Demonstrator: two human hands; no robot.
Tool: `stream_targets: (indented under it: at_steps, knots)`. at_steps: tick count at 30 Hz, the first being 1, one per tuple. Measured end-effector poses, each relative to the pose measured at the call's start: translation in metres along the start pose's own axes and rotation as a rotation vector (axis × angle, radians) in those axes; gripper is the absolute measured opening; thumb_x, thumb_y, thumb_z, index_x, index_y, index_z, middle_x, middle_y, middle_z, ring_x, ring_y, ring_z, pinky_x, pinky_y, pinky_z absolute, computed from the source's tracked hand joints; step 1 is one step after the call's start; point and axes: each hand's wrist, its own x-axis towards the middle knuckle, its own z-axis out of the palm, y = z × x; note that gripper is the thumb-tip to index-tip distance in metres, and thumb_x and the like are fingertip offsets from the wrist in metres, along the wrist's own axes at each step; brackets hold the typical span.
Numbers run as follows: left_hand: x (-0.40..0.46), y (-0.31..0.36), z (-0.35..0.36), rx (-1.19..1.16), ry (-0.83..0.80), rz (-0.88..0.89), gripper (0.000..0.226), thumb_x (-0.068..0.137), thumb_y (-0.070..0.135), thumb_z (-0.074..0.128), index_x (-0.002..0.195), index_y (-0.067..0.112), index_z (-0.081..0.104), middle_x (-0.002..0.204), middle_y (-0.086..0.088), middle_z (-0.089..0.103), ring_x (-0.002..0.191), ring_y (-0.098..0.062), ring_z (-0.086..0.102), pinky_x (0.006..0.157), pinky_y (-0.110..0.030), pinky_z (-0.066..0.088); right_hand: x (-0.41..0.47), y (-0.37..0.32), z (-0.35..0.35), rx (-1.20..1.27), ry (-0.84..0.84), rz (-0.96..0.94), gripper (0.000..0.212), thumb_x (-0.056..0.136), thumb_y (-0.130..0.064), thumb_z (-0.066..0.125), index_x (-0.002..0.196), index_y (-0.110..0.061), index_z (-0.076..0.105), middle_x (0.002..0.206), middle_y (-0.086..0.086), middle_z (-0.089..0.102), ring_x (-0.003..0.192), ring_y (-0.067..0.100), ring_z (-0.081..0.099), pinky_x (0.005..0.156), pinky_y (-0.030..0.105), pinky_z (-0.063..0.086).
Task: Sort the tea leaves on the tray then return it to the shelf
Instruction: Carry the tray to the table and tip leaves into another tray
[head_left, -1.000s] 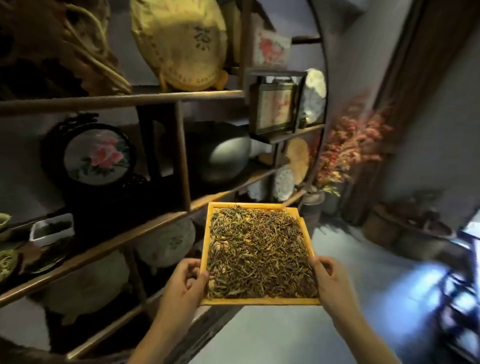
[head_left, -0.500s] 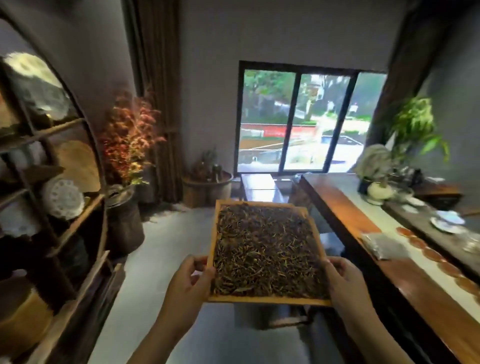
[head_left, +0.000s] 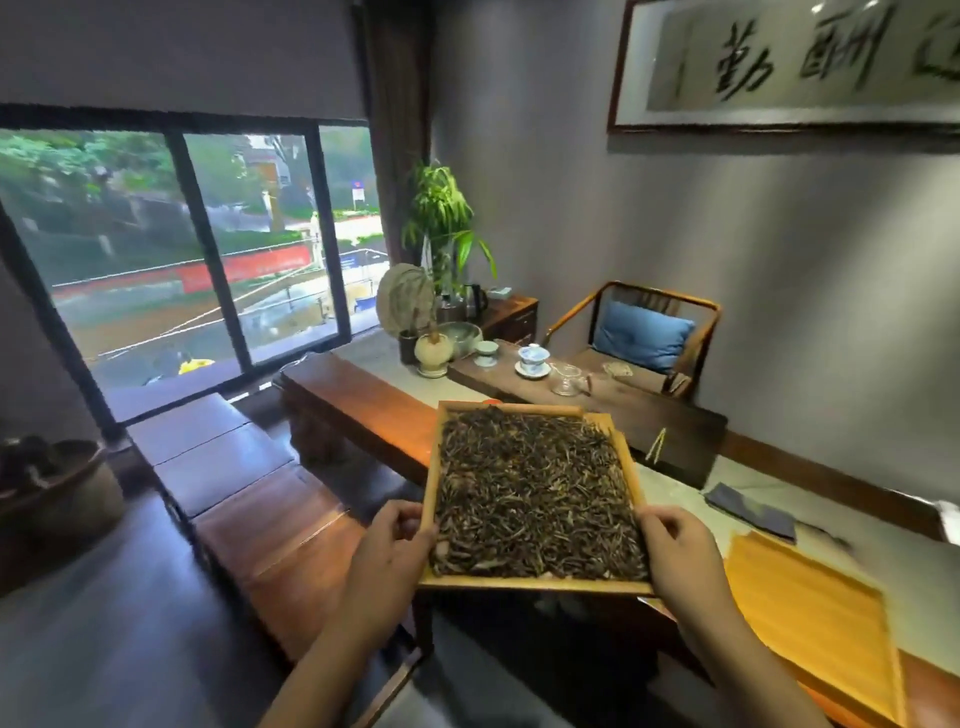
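a shallow wooden tray (head_left: 534, 584) is held in the lower centre of the frame, above the near edge of a long wooden table (head_left: 363, 400) that runs from the centre to the lower right. it is filled almost edge to edge with dark, wiry tea leaves (head_left: 535, 493). the left hand (head_left: 387, 564) is clamped on the tray's left rim near the front corner, thumb over the top edge; the right hand (head_left: 678, 558) is clamped on the right rim opposite, thumb likewise on top, with the other fingers hidden beneath. the tray is judged stiff and light, its thin rim offering a firm purchase at the two sides. the leaves are loose, dry and brittle, and could be spilled over the low wall by any tilt or jolt, so a level carry with both sides gripped is called for. an empty yellow tray (head_left: 815, 629) is seen on the table at the lower right. no shelf is shown here.
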Motion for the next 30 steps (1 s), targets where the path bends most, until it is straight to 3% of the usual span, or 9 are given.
stream_targets:
  at_steps: [2,4,6,12,15,19,24,27,30]
  knots:
    - [0.030,0.002,0.025,0.014,-0.096,0.029,0.009,0.091,0.016,0.063,0.094,0.024,0.064,0.083,0.005,0.071,0.075,0.001,0.066,0.067,-0.017,0.050,0.016,0.007,-0.015,-0.001,0.078,0.013,0.019,0.095,-0.024,0.051,0.088,-0.015,0.068,0.092,0.005,0.068,0.080,0.013,0.065,0.057,0.025,0.052]
    - [0.054,0.005,0.054,0.021,-0.207,0.059,0.010,0.091,0.013,0.062,0.096,0.022,0.063,0.086,0.001,0.071,0.073,0.003,0.066,0.066,-0.018,0.050,0.028,0.017,-0.033,0.016,0.148,0.053,0.019,0.093,-0.024,0.052,0.089,-0.015,0.069,0.094,0.006,0.070,0.091,0.021,0.064,0.078,0.039,0.053]
    - [0.071,0.007,0.083,0.018,-0.303,0.092,0.010,0.092,0.009,0.061,0.097,0.018,0.062,0.088,-0.004,0.068,0.071,0.006,0.063,0.063,-0.010,0.047,0.033,0.027,-0.051,0.013,0.226,0.089,0.020,0.093,-0.024,0.052,0.092,-0.013,0.068,0.096,0.006,0.070,0.094,0.022,0.063,0.084,0.041,0.052]
    - [0.094,0.012,0.168,0.022,-0.495,0.170,0.006,0.091,0.009,0.061,0.096,0.014,0.061,0.085,-0.002,0.066,0.067,0.008,0.059,0.062,-0.008,0.045,0.044,0.058,-0.110,-0.034,0.456,0.130,0.015,0.093,-0.016,0.051,0.094,-0.014,0.066,0.097,0.002,0.065,0.085,0.009,0.056,0.065,0.020,0.039]
    - [0.098,0.011,0.209,-0.011,-0.585,0.154,0.006,0.092,0.011,0.060,0.095,0.017,0.060,0.082,0.000,0.065,0.065,0.004,0.059,0.063,-0.017,0.047,0.051,0.073,-0.136,-0.054,0.501,0.145,0.018,0.093,-0.015,0.050,0.098,-0.009,0.067,0.096,0.003,0.064,0.082,0.005,0.054,0.065,0.021,0.038]
    - [0.103,0.003,0.264,-0.025,-0.658,0.118,0.008,0.092,0.009,0.061,0.095,0.016,0.060,0.078,0.002,0.065,0.063,0.005,0.060,0.058,-0.010,0.045,0.064,0.096,-0.170,-0.071,0.562,0.154,0.018,0.095,-0.013,0.049,0.099,-0.008,0.066,0.092,0.000,0.062,0.083,0.010,0.054,0.066,0.026,0.038]
    - [0.110,-0.010,0.334,0.041,-0.754,0.044,0.014,0.091,0.011,0.063,0.098,0.023,0.063,0.088,0.003,0.074,0.080,-0.004,0.070,0.072,-0.019,0.054,0.087,0.137,-0.212,-0.117,0.552,0.178,0.013,0.097,-0.018,0.047,0.097,-0.012,0.058,0.081,-0.007,0.056,0.074,0.004,0.050,0.057,0.007,0.034]
    - [0.114,-0.022,0.372,0.070,-0.826,0.002,0.014,0.092,0.012,0.061,0.101,0.023,0.062,0.093,0.003,0.075,0.079,-0.012,0.071,0.069,-0.022,0.054,0.105,0.165,-0.234,-0.108,0.528,0.187,0.015,0.098,-0.017,0.046,0.097,-0.007,0.057,0.074,0.000,0.055,0.066,0.009,0.049,0.052,0.005,0.037]
    - [0.113,-0.038,0.398,0.085,-0.862,-0.080,0.013,0.093,0.007,0.059,0.097,0.020,0.062,0.084,-0.003,0.070,0.078,-0.018,0.068,0.073,-0.026,0.054,0.119,0.193,-0.248,-0.075,0.491,0.206,0.014,0.098,-0.015,0.045,0.097,-0.005,0.056,0.068,0.000,0.051,0.060,0.011,0.045,0.050,0.009,0.037]
